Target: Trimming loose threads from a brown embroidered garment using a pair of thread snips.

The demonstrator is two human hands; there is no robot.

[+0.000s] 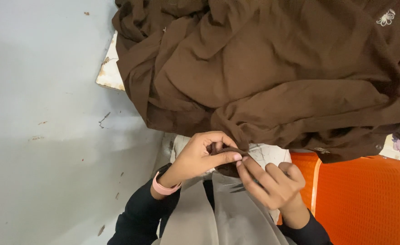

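Two hands pinching one brown fabric edge.
I see my left hand (200, 156) and right hand (272, 181) gripping the brown cloth (272, 68) hem near centre, fingers closed narrowly; an orange plastic chair (368, 199) sits right.

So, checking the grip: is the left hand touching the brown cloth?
Touching. The head view shows the left hand pinching a fold of the brown cloth between thumb and fingers.

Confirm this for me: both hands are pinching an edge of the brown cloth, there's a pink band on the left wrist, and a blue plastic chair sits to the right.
One thing is wrong: the chair is orange, not blue, as the head view shows. The rest holds: the left hand and the right hand both pinch an edge of the brown cloth, and a pink band sits on the left wrist.
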